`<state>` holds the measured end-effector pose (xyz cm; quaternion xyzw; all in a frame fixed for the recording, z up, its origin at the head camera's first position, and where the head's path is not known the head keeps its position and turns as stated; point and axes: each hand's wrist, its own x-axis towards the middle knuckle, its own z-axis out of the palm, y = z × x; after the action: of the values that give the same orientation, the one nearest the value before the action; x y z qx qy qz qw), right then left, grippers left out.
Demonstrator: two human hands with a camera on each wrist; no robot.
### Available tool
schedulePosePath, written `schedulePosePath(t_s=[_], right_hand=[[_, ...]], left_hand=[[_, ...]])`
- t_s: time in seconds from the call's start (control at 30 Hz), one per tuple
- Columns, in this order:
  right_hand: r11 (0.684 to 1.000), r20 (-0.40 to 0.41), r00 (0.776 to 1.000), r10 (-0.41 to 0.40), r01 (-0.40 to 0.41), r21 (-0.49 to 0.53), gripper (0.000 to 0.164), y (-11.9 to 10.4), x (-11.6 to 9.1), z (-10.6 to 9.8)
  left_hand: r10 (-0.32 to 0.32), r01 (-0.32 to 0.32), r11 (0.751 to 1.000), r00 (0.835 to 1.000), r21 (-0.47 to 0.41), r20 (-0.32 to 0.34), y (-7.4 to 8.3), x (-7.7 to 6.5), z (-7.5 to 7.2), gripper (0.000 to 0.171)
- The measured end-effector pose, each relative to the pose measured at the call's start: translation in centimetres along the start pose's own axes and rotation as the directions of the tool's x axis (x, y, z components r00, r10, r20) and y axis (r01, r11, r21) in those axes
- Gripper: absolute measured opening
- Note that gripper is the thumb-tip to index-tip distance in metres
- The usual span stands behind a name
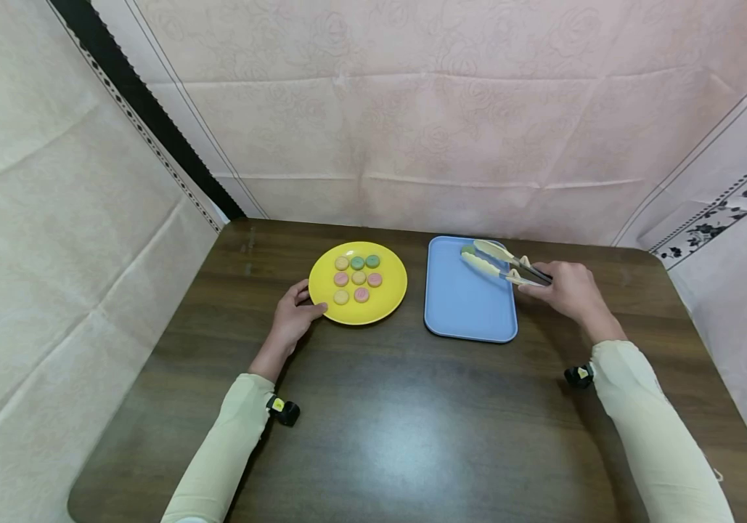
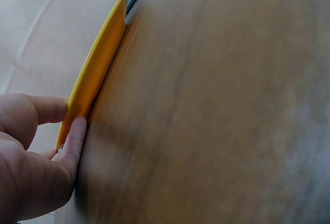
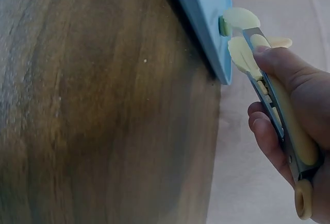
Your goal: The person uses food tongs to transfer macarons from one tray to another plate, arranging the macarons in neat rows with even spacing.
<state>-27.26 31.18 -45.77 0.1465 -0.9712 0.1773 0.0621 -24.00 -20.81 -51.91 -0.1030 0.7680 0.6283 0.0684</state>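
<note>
My left hand (image 1: 296, 312) pinches the near-left rim of a yellow plate (image 1: 389, 299), thumb on top and fingers at its underside. Several small round cookies (image 1: 359, 277) in yellow, green and pink sit on the plate in rough rows. In my right hand (image 1: 569, 290) are metal tongs (image 3: 289, 116) with cream-coloured tips and grips, the thumb on one arm and fingers around the other. Between the tong tips shows a green round cookie (image 3: 223, 27), over the far part of a blue rectangular tray (image 1: 471, 309).
Plate and tray stand side by side near the back edge of a dark wooden table (image 1: 373, 407). A pale patterned cloth (image 1: 412, 145) hangs behind the table, and more cloth covers the left and right sides.
</note>
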Motion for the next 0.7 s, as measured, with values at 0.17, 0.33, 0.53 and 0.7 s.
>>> schedulePosePath(t_s=[0.17,0.33,0.53,0.7], right_hand=[[1.0,0.013,1.0,0.01,-0.01,0.003,0.053,0.16,0.23,0.46],[1.0,0.026,0.999,0.027,-0.027,0.009,0.054,0.33,0.49,0.89],[0.998,0.059,0.997,0.058,-0.06,0.027,0.056,0.16,0.57,0.97],[0.998,0.062,0.996,0.061,-0.063,0.03,0.056,0.14,0.48,0.92]], left_hand=[[0.0,0.0,1.0,1.0,0.01,-0.006,0.01,0.01,0.02,0.076],[0.007,-0.007,1.0,1.0,0.007,-0.014,0.07,0.06,-0.01,0.076],[0.001,-0.001,1.0,1.0,0.011,-0.016,0.15,-0.08,0.06,0.076],[-0.003,0.003,1.0,1.0,0.011,-0.015,0.2,-0.13,0.09,0.076]])
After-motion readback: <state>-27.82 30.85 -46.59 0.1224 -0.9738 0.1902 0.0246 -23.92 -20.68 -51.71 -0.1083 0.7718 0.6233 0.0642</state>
